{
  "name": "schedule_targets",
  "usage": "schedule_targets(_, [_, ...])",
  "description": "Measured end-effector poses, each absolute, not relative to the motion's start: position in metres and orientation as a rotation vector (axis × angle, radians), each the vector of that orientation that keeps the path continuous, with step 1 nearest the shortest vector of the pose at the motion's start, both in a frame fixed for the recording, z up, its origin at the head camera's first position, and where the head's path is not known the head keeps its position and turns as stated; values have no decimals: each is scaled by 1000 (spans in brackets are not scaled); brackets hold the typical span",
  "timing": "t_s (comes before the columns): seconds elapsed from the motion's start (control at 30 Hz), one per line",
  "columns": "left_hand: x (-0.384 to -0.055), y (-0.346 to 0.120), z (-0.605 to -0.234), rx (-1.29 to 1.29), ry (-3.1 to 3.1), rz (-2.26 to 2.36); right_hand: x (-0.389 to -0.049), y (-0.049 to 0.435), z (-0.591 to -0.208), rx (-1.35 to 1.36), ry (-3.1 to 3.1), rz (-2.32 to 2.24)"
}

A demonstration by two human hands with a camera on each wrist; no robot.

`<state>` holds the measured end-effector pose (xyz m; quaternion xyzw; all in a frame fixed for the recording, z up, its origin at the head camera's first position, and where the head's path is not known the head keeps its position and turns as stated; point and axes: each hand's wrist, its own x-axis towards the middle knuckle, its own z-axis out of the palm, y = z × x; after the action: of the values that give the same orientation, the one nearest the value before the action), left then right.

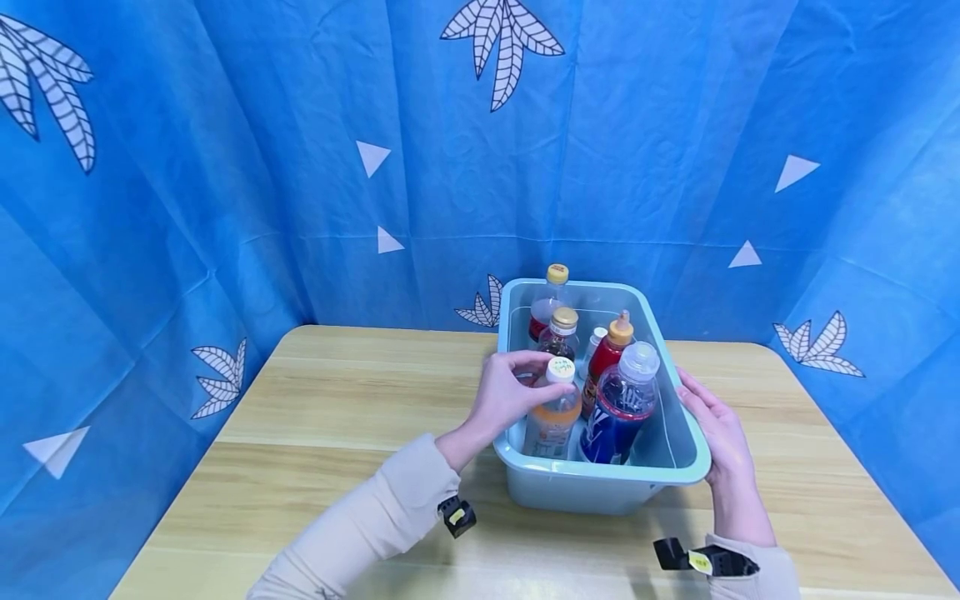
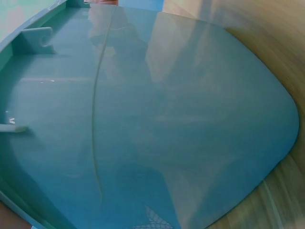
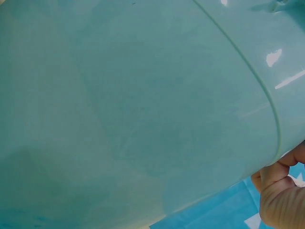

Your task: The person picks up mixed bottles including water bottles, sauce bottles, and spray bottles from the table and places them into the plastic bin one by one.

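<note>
A light blue plastic bin (image 1: 600, 473) stands on the wooden table with several bottles in it. My left hand (image 1: 504, 398) reaches over its left rim and holds a clear bottle with an orange label (image 1: 551, 427) near the white cap, thumb and fingers on either side. On the right, my right hand (image 1: 722, 429) grips the bin's rim from outside; curled fingers show against the wall in the right wrist view. A large bottle with a dark blue label (image 1: 618, 417) stands beside the orange-labelled one. The left wrist view shows mostly the bin's outer wall (image 2: 190, 105).
Also in the bin are a red squeeze bottle with an orange top (image 1: 606, 360), a gold-capped bottle (image 1: 562, 327), a yellow-capped bottle (image 1: 553, 292) and a small white-capped bottle (image 1: 596, 337). Blue patterned cloth (image 1: 637, 167) hangs behind the wooden table (image 1: 360, 392).
</note>
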<state>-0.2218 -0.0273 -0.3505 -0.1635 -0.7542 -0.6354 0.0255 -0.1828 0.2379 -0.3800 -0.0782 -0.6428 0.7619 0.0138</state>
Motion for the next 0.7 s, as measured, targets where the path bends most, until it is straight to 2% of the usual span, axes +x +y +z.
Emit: schedule_targets(0.7, [-222, -30, -355, -615, -2356, -1878, -184, 239, -380, -247, -2002, 2386])
